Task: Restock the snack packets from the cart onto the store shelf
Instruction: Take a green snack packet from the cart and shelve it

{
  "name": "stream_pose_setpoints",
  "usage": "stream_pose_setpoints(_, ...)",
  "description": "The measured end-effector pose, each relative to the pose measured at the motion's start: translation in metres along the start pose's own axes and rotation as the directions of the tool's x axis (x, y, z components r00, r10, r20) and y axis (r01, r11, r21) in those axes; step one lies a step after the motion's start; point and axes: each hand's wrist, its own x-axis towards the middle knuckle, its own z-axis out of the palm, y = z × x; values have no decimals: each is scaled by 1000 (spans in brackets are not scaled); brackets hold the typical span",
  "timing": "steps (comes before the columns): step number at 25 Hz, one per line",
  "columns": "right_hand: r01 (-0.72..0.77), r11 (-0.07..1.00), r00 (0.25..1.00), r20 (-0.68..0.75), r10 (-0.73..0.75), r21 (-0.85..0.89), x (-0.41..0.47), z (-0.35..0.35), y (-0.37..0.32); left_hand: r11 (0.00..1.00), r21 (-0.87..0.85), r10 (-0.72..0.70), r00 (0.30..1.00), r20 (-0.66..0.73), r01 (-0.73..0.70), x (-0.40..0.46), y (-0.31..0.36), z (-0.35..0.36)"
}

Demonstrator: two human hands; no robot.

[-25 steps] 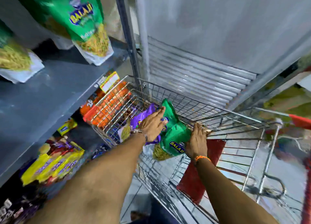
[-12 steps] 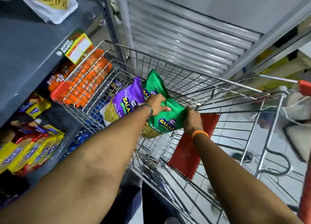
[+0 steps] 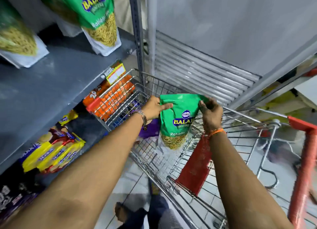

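Note:
A green Balaji snack packet (image 3: 178,120) hangs upright above the wire cart (image 3: 223,115). My left hand (image 3: 154,108) pinches its top left corner and my right hand (image 3: 210,112) pinches its top right corner. Behind my left wrist, a purple packet (image 3: 150,130) lies lower in the cart, mostly hidden. The dark grey store shelf (image 3: 51,84) is on the left, with two green Balaji packets (image 3: 99,17) standing on it near the back.
Orange packets (image 3: 116,94) and yellow packets (image 3: 51,153) fill the lower shelves on the left. A grey shelf upright (image 3: 137,39) rises beside the cart. The red child-seat flap (image 3: 195,167) and red cart handle (image 3: 301,168) are on the right. My feet stand on the tiled floor below.
Both hands have lifted one green packet up out of the cart and now hold it upright by its top corners. The purple packet stayed in the cart.

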Motion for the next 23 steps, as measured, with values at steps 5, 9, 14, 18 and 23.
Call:
stream_pose_setpoints(5,-20,958,990,139,-20,286,6,57,-69,981,-98,151,973,-175,-170,-50,54,-45)
stream_pose_setpoints(9,47,920,948,273,-164,390,3,134,-131,942,-99,252,871,-421,-320,-99,100,-103)
stream_pose_setpoints(14,102,914,833,468,-294,393,-11,245,-189,897,-84,265,682,-682,-433,-155,134,-188)
stream_pose_setpoints(18,117,904,807,491,-328,412,-27,328,-220,849,-54,298,562,-771,-525,-183,153,-237)
stream_pose_setpoints(23,83,897,817,486,-311,435,-46,391,-254,840,-63,195,408,-892,-539,-191,171,-287)
